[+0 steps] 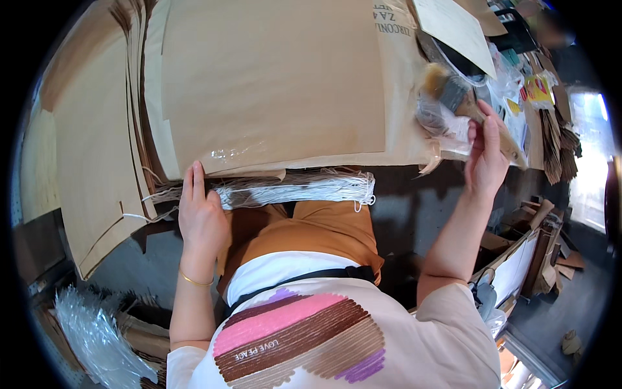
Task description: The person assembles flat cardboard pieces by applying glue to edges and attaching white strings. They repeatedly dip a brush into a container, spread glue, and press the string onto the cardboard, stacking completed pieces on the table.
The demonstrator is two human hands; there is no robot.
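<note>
Both hands are apart at the near edge of the counter (pixel 414 188). Left hand (pixel 199 217) lies flat, fingers stretched, pressing the left end of a bundle of white strings (pixel 304 188) below a big sheet of brown paper (pixel 272 84). Right hand (pixel 486 155) is closed around the wooden handle of a paintbrush (pixel 463 97) at the right. Its bristles are pale and worn, with a grey metal band, and they point toward the far left over crumpled clear plastic (pixel 437 117). More brown sheets (pixel 91 149) are stacked at the left. A wet, shiny strip runs along the big sheet's near edge.
</note>
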